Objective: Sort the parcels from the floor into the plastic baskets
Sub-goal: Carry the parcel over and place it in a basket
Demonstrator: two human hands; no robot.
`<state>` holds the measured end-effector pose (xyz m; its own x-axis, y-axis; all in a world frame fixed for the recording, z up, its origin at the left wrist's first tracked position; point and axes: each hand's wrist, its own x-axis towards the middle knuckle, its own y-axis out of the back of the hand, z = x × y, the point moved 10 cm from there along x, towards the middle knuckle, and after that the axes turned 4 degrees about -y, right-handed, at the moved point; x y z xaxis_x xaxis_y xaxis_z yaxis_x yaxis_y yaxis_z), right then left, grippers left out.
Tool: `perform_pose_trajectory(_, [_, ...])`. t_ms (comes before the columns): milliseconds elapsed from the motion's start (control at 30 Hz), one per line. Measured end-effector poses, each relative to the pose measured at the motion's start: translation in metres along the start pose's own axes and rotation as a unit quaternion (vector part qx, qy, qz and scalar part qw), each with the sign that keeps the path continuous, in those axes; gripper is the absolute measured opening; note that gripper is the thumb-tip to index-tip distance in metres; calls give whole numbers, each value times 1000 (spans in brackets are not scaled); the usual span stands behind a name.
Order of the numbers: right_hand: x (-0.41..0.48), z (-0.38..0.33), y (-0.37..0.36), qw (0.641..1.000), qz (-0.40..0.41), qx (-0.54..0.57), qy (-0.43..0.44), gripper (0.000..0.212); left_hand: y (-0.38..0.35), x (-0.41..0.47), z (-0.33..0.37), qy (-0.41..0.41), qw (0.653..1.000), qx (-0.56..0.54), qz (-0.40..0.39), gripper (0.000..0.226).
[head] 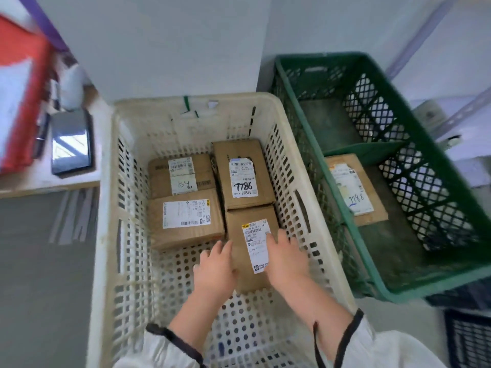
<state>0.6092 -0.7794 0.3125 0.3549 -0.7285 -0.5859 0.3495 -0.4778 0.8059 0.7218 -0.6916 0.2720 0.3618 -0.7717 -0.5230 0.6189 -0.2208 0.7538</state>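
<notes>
1. Inside the white basket (pixel 106 235), the handled parcel (pixel 236 224) lies toward 3 o'clock near the right wall. Its far edge touches the parcel marked 7786 (pixel 243 173). I see bare floor from 6 to 9 o'clock.
2. The green basket (pixel 372 261) stands just beside at 3 o'clock and holds one parcel (pixel 356 187). A desk (pixel 79 179) with a phone (pixel 70 144) is at 9 o'clock.
3. The left hand (pixel 215 269) presses the parcel's left edge with its grip spread. The right hand (pixel 285 258) lies flat on top, fingers straight.
</notes>
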Motion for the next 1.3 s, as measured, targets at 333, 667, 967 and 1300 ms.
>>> perform_pose_trajectory(333, [-114,-31,155,958,170,-102,208,70,154,-168,17,82,974,179,116,69])
perform_pose_trajectory(667, [-282,-175,161,801,231,-166,526,57,145,-393,-60,351,894,144,236,62])
perform_pose_trajectory(967, [-496,-276,46,636,233,-240,695,64,60,-619,-101,542,784,49,298,59])
perform_pose_trajectory(1300, [-725,-275,-152,493,114,-301,808,74,-184,-882,-54,753,596,-116,253,64])
